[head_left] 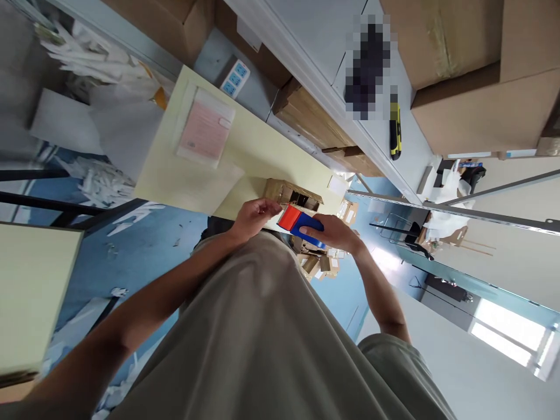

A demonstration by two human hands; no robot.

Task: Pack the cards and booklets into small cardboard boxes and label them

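My right hand (335, 231) grips a red and blue tape dispenser (298, 224) held just in front of my body. My left hand (254, 216) is pinched at the dispenser's red end, fingertips closed on what looks like the tape end, too small to be sure. Just beyond both hands sits a small open cardboard box (292, 194) on the pale yellow table (245, 157).
A pink form in a clear sleeve (205, 129) lies on the table, a white power strip (235, 77) beyond it. A yellow-black utility knife (395, 131) rests on the grey shelf beside large cartons (476, 76). White packing scraps litter the blue floor (105, 181). Another pale table (30, 291) stands at left.
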